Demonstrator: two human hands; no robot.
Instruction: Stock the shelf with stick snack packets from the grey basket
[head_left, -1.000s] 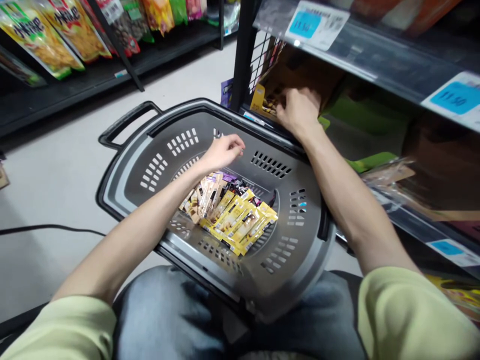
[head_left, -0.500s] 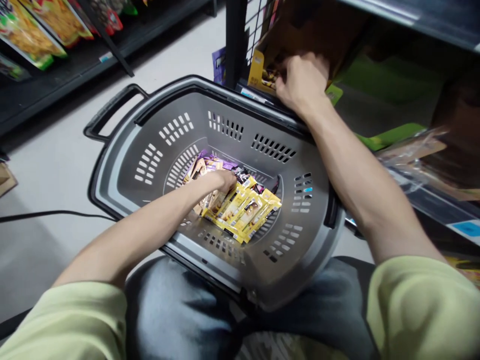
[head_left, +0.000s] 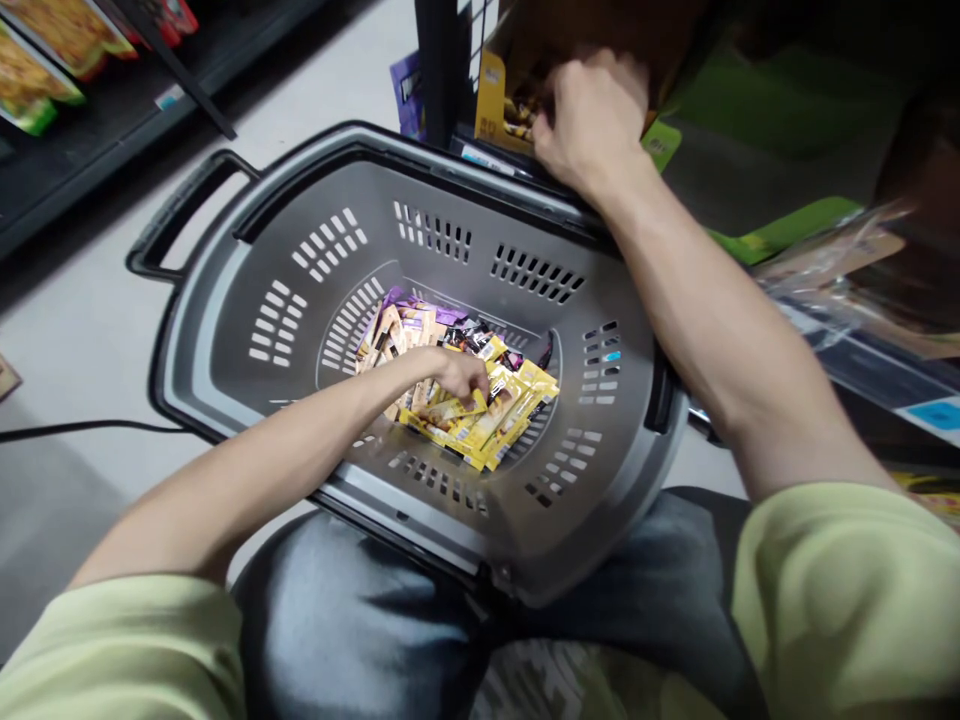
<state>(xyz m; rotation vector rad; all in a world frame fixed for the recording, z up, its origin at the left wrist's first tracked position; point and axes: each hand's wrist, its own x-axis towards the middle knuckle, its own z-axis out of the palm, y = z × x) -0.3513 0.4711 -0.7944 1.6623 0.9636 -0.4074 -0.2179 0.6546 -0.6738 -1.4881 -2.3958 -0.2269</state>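
Observation:
My left hand (head_left: 459,374) reaches down into a grey shopping basket (head_left: 330,200), its fingers pinched on the end of a yellow snack packet (head_left: 450,408). Other yellow packets (head_left: 504,405) lie under and beside that hand. Purple packets (head_left: 442,312) and beige ones (head_left: 390,330) lie to their left, with dark packets behind. Over the basket's far rim, my right hand (head_left: 592,120) is inside a yellow-edged display box (head_left: 491,95) on the shelf. Its fingers curl down and are mostly hidden, so what they touch does not show.
The basket rests against my knees, its black handle (head_left: 195,215) sticking out at the left. A green box edge (head_left: 795,228) and crumpled clear plastic (head_left: 832,270) are right of my forearm. Bagged snacks (head_left: 67,40) fill a shelf at upper left. A black cable (head_left: 90,428) crosses the floor.
My left hand has shifted slightly right over the yellow packets and a yellow packet now shows at its fingers. My right hand stays at the display box. The whole view has shifted a little.

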